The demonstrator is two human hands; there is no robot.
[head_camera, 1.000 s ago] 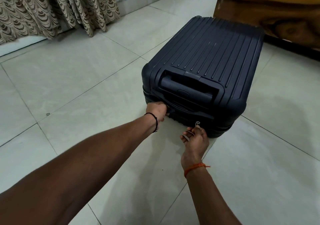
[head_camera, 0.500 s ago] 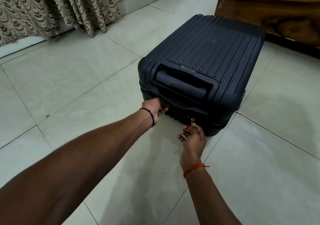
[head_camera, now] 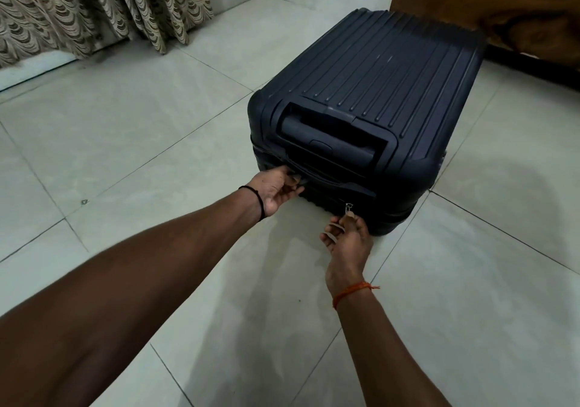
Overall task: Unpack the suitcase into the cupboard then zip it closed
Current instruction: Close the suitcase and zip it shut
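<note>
The suitcase (head_camera: pixel 376 105) lay flat on the tiled floor (head_camera: pixel 141 130), its far end close beside a wooden cupboard (head_camera: pixel 502 8). Against the frame half a second earlier, the case sat much as before, and both hands had stayed at its near end; the left hand (head_camera: pixel 277 188) had loosened a little, its fingers now more spread along the seam, while the right hand (head_camera: pixel 346 234) remained low at the zip.

The shell was hard, dark navy plastic with a matte finish, moulded in long parallel ribs running lengthwise and rounded at every corner. A recessed rectangular well in the near end held the folded telescopic handle (head_camera: pixel 326 143), a smooth bar with rounded ends. The case was shut, so nothing of its contents showed.

The left grip was curled round a dark tab or edge at the seam below the handle; what exactly it held was too dark to tell. A thin black band (head_camera: pixel 255 199) circled that wrist. The right grip pinched the small metal zip pull (head_camera: pixel 348 208) between thumb and forefinger, the other fingers curled loosely. An orange thread (head_camera: pixel 351 292) was tied round the right wrist.

The floor was pale, glossy square tile with thin dark grout lines. A curtain (head_camera: pixel 94 8) with a beige scalloped pattern hung in folds at the far left.
</note>
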